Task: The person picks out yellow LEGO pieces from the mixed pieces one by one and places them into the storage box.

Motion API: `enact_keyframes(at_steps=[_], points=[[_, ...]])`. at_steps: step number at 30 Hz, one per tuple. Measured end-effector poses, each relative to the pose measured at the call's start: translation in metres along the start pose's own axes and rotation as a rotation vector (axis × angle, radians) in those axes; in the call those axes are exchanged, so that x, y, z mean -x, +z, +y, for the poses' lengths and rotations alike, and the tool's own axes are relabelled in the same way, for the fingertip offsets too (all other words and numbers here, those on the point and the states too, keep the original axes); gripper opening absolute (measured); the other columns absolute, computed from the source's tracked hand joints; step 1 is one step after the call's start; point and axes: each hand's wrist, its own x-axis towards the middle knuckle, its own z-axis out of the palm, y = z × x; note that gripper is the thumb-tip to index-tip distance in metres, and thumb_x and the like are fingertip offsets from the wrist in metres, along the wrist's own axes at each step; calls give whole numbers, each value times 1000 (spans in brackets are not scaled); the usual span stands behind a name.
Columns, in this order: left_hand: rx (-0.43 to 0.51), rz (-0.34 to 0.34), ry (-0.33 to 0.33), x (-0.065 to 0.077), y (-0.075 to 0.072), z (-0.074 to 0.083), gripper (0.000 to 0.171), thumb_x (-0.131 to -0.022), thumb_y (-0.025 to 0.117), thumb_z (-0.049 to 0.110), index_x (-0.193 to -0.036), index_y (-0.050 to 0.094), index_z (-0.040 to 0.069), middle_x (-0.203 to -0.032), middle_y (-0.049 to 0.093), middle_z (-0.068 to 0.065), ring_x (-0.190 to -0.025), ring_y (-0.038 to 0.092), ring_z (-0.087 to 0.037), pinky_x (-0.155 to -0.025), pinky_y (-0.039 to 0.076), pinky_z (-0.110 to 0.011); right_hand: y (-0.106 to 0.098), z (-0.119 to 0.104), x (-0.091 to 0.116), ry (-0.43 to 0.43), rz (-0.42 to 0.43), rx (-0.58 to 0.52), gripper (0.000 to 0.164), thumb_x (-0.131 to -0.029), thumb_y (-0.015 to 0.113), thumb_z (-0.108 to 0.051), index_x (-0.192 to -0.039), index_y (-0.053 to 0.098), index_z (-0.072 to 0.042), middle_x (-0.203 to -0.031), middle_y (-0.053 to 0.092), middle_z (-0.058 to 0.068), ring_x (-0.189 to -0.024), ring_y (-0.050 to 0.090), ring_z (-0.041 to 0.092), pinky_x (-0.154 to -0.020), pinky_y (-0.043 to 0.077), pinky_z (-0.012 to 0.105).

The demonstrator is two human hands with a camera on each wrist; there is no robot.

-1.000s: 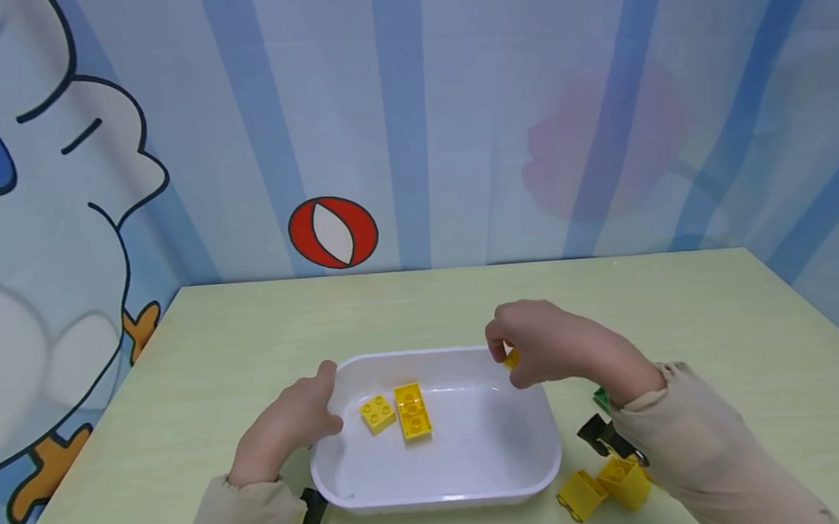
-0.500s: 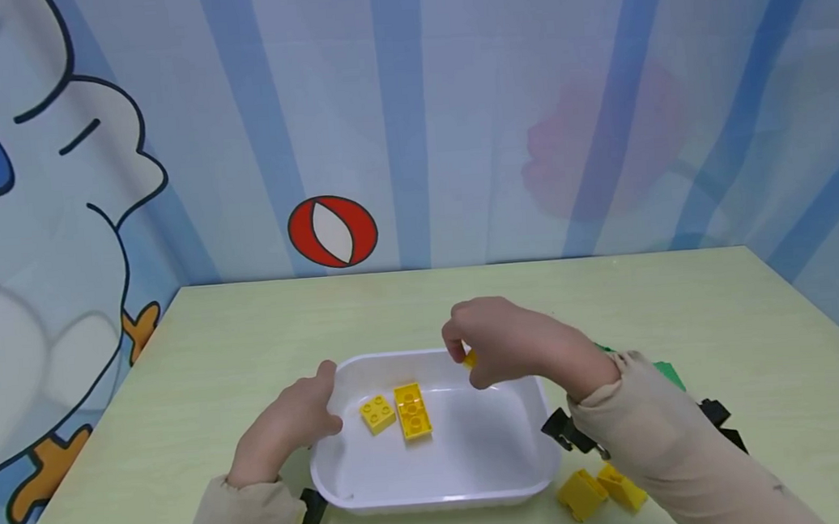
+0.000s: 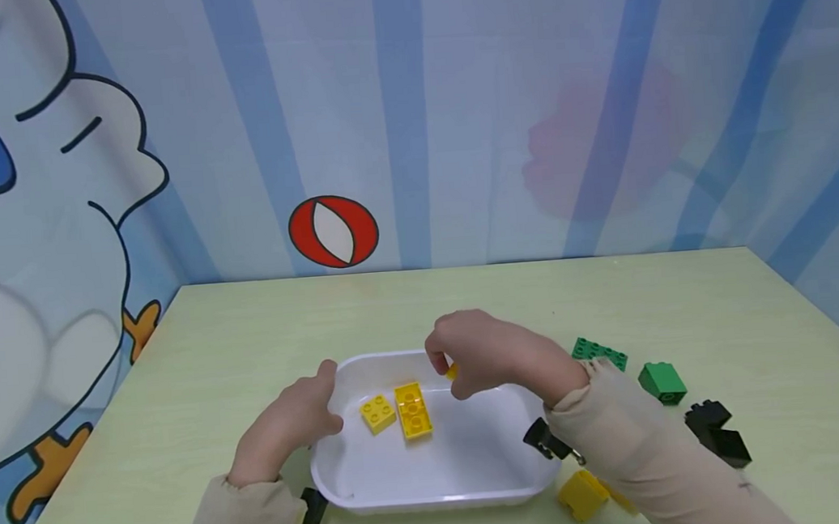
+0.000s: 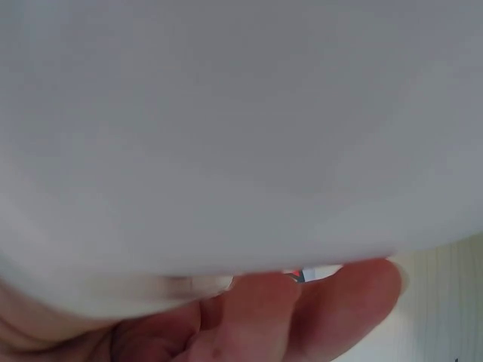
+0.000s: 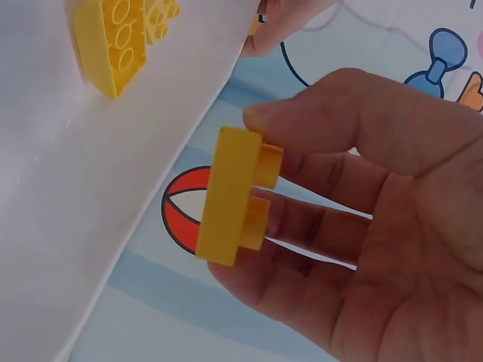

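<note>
A white plastic tray point(image 3: 447, 500) sits on the table. My left hand point(image 3: 292, 421) grips its left rim, thumb over the inside; in the left wrist view the other fingers point(image 4: 260, 317) curl along the outside. Above the tray's far edge, my right hand point(image 3: 495, 352) pinches a small yellow toy brick point(image 5: 229, 197) between thumb and fingers. The right wrist view shows this brick side-on, its studs toward the palm. Inside the tray lie a yellow brick point(image 3: 377, 413) with studs up and a longer yellow brick point(image 3: 412, 411), turned hollow side up.
Several other bricks lie right of the tray: a flat green brick point(image 3: 599, 352), a green block point(image 3: 663, 383), black bricks point(image 3: 718, 434) and a yellow brick point(image 3: 582, 495), with more yellow partly hidden by the right sleeve. A patterned cloth backdrop point(image 3: 454, 130) rises behind the table.
My right hand has moved left along the tray's far edge with the yellow brick, and its arm now uncovers the green and black bricks. My left hand and the tray stay put.
</note>
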Motion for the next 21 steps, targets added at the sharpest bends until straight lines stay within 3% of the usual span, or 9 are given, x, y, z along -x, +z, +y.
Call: enact_keyframes(at_steps=[21], points=[[3,2,18,1,-1,1,66,-75,64,6,-128,26,-4,-103,55,-19,-78,51,-23,-68,51,-35,23,0,-17,34,-31,-72,15,-67,69,-6,-71,57,-14,-72,54,-2,-69,47,18,-59,43,29]])
